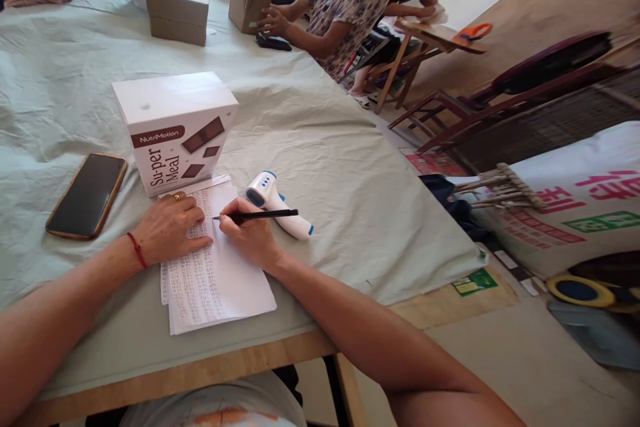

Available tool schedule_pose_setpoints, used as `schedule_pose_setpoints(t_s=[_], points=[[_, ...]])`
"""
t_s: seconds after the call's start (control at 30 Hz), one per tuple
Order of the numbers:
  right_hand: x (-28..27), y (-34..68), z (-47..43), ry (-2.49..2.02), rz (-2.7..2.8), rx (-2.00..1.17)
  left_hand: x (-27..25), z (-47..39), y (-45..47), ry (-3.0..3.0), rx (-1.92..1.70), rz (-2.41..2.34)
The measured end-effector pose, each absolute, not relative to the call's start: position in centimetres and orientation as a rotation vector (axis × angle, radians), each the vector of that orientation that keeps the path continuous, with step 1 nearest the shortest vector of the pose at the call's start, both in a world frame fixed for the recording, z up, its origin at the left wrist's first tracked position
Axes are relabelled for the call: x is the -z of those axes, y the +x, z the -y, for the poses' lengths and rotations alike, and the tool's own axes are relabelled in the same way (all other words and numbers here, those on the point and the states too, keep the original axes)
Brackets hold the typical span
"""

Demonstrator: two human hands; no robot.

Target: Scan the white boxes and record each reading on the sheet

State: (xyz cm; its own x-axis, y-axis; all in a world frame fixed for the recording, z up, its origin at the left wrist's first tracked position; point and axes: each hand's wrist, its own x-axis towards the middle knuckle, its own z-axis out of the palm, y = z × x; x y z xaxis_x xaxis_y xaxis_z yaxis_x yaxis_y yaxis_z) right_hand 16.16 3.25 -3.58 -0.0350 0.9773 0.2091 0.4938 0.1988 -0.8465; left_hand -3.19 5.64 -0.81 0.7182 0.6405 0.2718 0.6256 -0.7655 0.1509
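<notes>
My right hand (pixel 253 232) grips a black pen (pixel 265 214), its tip at the edge of the handwriting on a sheet of paper (pixel 240 287). Dense rows of small writing fill the left part of the sheet, while its right part is blank. Flat across the upper left of the papers lies my left hand (pixel 173 227), fingers loosely spread, with a ring and a red wrist string. A white infrared thermometer (pixel 280 203) rests just beyond my right hand. Behind the papers stands a white "NutriMotion" box (pixel 183 127). Left of my left hand is a smartphone (pixel 87 197), screen dark.
A pale cloth (pixel 330 140) covers the table. Two cardboard boxes (pixel 179 13) stand at the far side, where another person (pixel 350 7) touches one. A dark object (pixel 273 42) lies near that person's hands. Wooden chairs (pixel 445 113) and a printed sack (pixel 575 200) are at right.
</notes>
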Motion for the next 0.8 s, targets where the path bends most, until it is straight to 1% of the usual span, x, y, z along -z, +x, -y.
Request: schedule_pose_setpoints(t_s=[0.2, 0.37, 0.57, 0.67, 0.8], points=[[3.3, 16.9, -3.2, -1.362, 1.740, -0.633, 0.7, -5.6, -3.2, 2.864, -0.462, -1.048], [1.9, 19.5, -4.1, -1.130, 2.216, -0.428, 0.8, -5.7, -3.3, 2.890, -0.439, -1.040], [0.9, 20.7, -4.0, -1.200, 2.601, -0.177, 0.6, -5.4, -3.2, 2.903, -0.437, -1.059], [-0.1, 20.4, -3.3, -1.205, 2.635, -0.152, 0.4, -5.3, -3.2, 2.922, -0.397, -1.035], [-1.4, 19.8, -2.3, -1.169, 2.612, -0.229, 0.5, -5.4, -3.4, 2.927, -0.399, -1.001]])
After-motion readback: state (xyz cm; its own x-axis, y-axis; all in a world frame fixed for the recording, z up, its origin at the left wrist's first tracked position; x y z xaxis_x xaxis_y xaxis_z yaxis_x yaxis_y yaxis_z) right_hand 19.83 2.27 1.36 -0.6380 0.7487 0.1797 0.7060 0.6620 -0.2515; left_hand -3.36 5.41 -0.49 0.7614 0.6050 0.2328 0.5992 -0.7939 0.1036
